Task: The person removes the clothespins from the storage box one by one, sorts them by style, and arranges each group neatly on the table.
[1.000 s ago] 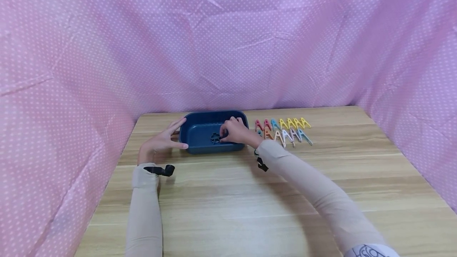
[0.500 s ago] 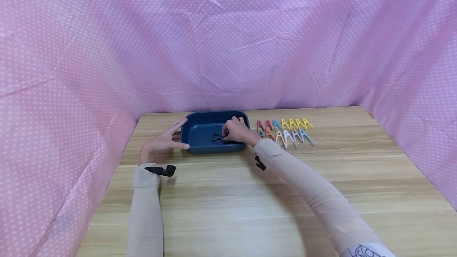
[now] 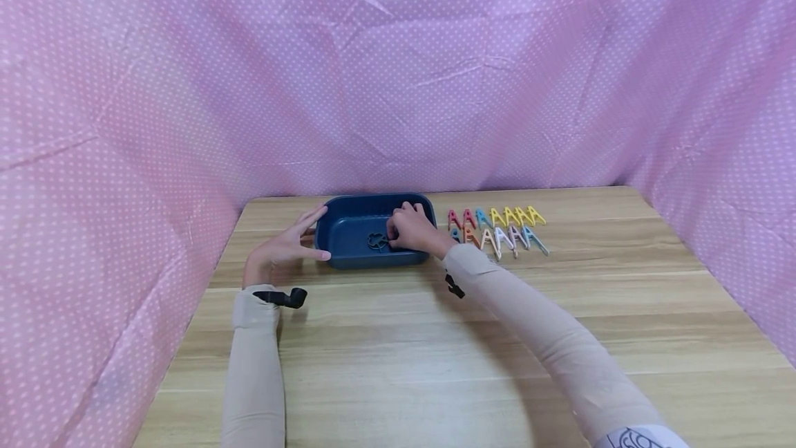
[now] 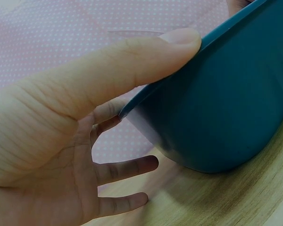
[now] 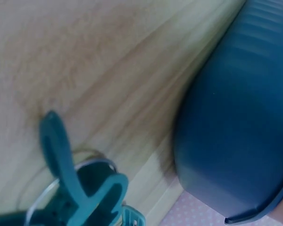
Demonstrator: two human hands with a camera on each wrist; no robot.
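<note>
A dark blue basin (image 3: 365,261) stands near the table's back edge. My left hand (image 3: 286,247) is at its left end, fingers spread; in the left wrist view the thumb (image 4: 146,56) lies against the rim and two fingers stand off the wall. Inside the basin, my right hand (image 3: 412,227) has curled fingers, with the fingertips at the right edge of a small dark clover-shaped piece (image 3: 376,240), seemingly pinching it. The exact kind of that piece is too small to tell. The right wrist view shows only the basin's outer wall (image 5: 231,122), not the fingers' grip.
Two rows of coloured clothespins lie right of the basin, including a yellow clothespin (image 3: 510,216) and a white clothespin (image 3: 502,240). A teal clothespin (image 5: 80,188) shows close up in the right wrist view. Pink dotted cloth (image 3: 398,88) hangs behind the wooden table (image 3: 385,351).
The dark piece by my right fingertips shows a changed outline, as if turned slightly. Both hands stay at almost the same places; the whole head view has shifted a little.
</note>
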